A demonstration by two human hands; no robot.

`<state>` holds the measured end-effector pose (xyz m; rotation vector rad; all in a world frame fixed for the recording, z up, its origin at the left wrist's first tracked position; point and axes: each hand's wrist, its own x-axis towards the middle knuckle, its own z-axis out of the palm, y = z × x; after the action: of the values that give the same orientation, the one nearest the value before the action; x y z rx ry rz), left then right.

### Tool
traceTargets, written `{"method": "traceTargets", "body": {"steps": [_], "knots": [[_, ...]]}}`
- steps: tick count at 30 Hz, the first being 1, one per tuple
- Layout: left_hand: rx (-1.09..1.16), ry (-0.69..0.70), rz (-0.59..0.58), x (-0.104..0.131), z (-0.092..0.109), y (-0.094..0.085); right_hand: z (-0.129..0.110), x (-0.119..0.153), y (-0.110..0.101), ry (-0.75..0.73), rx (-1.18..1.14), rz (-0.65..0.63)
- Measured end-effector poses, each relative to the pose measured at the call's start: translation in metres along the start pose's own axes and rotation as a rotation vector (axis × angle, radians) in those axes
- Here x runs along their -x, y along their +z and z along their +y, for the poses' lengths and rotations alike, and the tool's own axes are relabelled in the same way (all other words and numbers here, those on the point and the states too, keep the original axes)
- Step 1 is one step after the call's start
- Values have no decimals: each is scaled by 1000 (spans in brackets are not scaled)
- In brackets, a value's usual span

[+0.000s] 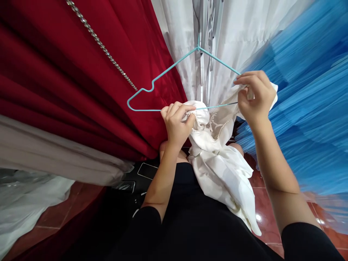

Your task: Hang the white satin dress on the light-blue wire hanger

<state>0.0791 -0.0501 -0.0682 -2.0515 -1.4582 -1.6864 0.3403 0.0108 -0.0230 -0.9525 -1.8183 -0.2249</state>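
Observation:
A light-blue wire hanger (174, 66) hangs by its hook at a metal upright. Draped from it is a white dress (223, 170) with pearl beading along its neckline, the lower part falling across my lap. My right hand (257, 96) pinches the dress's white fabric at the hanger's right shoulder. The hanger's right end is hidden behind those fingers and cloth. Beside the hanger's bottom bar, my left hand (178, 121) is closed on the other side of the dress top, thumb below and fingers above. The hanger's left shoulder is bare.
Red fabric (122, 54) with a beaded chain (100, 45) hangs at the left. Layered blue tulle (307, 108) fills the right, and white cloth (244, 32) hangs behind the metal upright (202, 72). A phone (147, 170) lies on a dark surface near my left forearm.

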Motion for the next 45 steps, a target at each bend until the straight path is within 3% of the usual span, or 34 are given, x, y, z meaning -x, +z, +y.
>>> {"method": "traceTargets", "body": {"steps": [7, 11, 15, 18, 22, 24, 27, 31, 34, 39, 43, 45], "knots": [[46, 18, -36, -4, 0, -3, 4, -13, -10, 34, 108, 282], [46, 14, -18, -6, -4, -8, -4, -16, -13, 252, -13, 306], [25, 7, -43, -5, -6, -13, 1, -19, -19, 316, -2, 349], [25, 3, -46, -4, -7, -14, 18, -8, -25, 305, 96, 398], [33, -35, -71, -6, -10, -11, 34, 34, -28, 268, 213, 468], [45, -49, -80, -7, -11, -8, 34, 58, -29, 238, 283, 441], [64, -57, -81, -7, -10, -3, 26, 86, -26, 35, 292, 382], [96, -36, -65, -2, -5, 2, 4, 88, -14, -204, 242, 320], [81, -28, -75, -1, 0, 3, -18, 70, 4, -192, 147, 257], [56, 15, -87, 0, -2, -1, -43, 52, 34, -145, -10, 3], [214, 106, -19, 27, -18, -14, -44, 58, 47, -108, -11, 23], [269, 53, 83, 48, -29, -24, -43, 59, 51, -99, -8, 33]]}}
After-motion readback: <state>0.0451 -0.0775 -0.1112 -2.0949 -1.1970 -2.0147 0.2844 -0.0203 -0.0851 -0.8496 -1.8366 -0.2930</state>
